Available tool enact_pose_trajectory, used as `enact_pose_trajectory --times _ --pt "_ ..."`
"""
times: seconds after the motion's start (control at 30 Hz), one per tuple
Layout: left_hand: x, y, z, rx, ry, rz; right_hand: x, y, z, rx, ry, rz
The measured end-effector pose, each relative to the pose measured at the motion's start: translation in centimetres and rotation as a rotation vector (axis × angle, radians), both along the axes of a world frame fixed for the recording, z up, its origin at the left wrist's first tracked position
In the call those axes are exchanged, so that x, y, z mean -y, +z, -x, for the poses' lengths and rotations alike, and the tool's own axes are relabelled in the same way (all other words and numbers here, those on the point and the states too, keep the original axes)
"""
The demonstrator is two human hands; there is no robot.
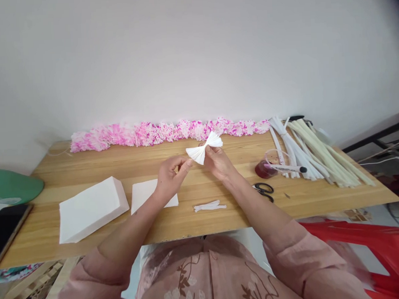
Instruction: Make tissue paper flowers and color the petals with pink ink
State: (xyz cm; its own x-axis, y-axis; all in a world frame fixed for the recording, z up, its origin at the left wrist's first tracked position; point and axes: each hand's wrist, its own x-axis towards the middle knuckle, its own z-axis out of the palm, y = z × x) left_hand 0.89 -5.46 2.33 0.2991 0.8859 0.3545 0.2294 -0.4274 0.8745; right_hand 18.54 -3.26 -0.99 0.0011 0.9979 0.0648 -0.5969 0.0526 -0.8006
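Note:
A white pleated paper bow, pinched in at the middle and fanned at both ends, is held above the table between my two hands. My right hand grips it near its narrow middle, with thumb and fingers closed. At the lower left edge of the fan, my left hand pinches the pleats between thumb and finger. Below on the wood lie a few short white strips. Partly behind my left wrist is a flat pile of white paper, and a thicker white paper stack sits farther left.
A pink-and-white ruffled garland runs along the wall. To the right are black-handled scissors, a cup of dark red liquid with a marker-like pen across it, and bundles of white and cream strips. A phone lies left.

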Motion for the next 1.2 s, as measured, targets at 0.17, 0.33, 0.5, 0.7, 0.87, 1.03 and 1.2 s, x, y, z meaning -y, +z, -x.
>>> enact_pose_trajectory --times 0.17,0.33,0.5,0.7,0.87,1.03,1.2 --pt "-0.5 -0.2 -0.4 0.213 -0.154 0.368 0.2 0.2 0.1 0.011 0.037 0.001" --pt "-0.8 -0.1 -0.4 0.288 -0.141 0.426 0.5 0.2 0.3 0.037 0.087 0.032" --pt "-1.1 0.0 0.0 0.329 -0.052 0.412 0.8 0.0 0.4 0.078 0.16 0.022" --pt "-1.5 -0.1 0.2 0.43 -0.089 0.449 0.8 -0.1 0.3 0.088 0.242 0.013" --pt "-1.0 -0.2 -0.4 0.44 -0.188 0.482 0.1 0.0 -0.2 0.033 0.014 0.005" --pt "-0.7 -0.4 -0.6 0.35 -0.263 0.468 0.1 0.1 -0.2 0.069 0.015 0.017" --pt "-1.0 -0.5 -0.4 0.281 -0.26 0.446 0.3 0.1 0.2 0.077 0.066 0.01"
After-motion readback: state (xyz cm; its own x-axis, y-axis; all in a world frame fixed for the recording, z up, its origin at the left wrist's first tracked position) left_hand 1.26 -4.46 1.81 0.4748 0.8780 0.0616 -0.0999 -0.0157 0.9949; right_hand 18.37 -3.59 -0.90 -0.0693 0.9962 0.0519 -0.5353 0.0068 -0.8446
